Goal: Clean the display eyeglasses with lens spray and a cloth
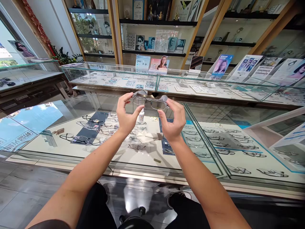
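A pair of thin dark-framed eyeglasses (148,101) is held up above the glass counter, roughly level. My left hand (127,114) pinches its left side between thumb and fingers. On the opposite side my right hand (173,119) grips the frame the same way. Greyish translucent pieces show above both lenses; I cannot tell what they are. Below the glasses, a small white bottle (141,115) stands upright on the counter, close to my left thumb. A crumpled pale cloth or tissue (149,136) lies between my forearms.
Under the counter glass (147,160) are several eyeglass frames. A dark pair of glasses (77,139) and a greyish ruler-like strip (49,139) lie to the left. Behind stands another glass showcase (107,70) with upright cards. A white slanted stand (274,122) is at right.
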{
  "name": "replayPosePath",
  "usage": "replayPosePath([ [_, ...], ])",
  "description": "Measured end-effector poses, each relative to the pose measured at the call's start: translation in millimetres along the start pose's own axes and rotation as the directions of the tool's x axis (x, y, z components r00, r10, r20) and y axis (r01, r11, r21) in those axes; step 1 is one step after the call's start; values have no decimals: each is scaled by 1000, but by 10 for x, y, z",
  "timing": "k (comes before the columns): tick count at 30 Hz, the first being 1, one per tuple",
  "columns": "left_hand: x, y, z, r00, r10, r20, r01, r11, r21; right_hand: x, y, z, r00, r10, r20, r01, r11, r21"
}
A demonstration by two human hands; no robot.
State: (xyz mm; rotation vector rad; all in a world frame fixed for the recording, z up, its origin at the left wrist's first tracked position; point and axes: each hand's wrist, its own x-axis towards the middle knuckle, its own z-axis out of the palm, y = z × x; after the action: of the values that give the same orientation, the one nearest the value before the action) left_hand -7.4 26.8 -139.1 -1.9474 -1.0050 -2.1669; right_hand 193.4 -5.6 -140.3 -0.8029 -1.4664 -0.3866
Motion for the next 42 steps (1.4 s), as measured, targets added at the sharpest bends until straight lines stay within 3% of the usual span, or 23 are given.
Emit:
replayPosePath([
  [6,6,26,-2,990,116,-74,-111,992,64,5,5,16,1000,5,16,-6,996,92],
  [13,-38,-14,-29,980,159,-118,-140,978,156,2,17,45,978,155,138,-178,969,171],
  [16,-29,18,-30,969,205,-140,-187,974,128,-2,15,47,975,172,143,-196,964,180],
  [23,16,130,-32,993,85,-85,-81,996,47,6,-79,0,978,207,39,-211,965,158],
  [28,9,142,-32,992,74,-107,-71,997,33,2,-113,-16,974,226,26,-227,951,210],
  [32,8,159,-36,991,69,-118,-64,997,48,1,-99,4,947,317,59,-320,905,281],
  [37,4,164,-33,984,129,-125,-124,991,54,38,-85,26,876,477,70,-455,770,447],
  [42,3,164,-27,974,191,-119,-185,981,58,93,-121,-13,862,506,26,-464,767,443],
])
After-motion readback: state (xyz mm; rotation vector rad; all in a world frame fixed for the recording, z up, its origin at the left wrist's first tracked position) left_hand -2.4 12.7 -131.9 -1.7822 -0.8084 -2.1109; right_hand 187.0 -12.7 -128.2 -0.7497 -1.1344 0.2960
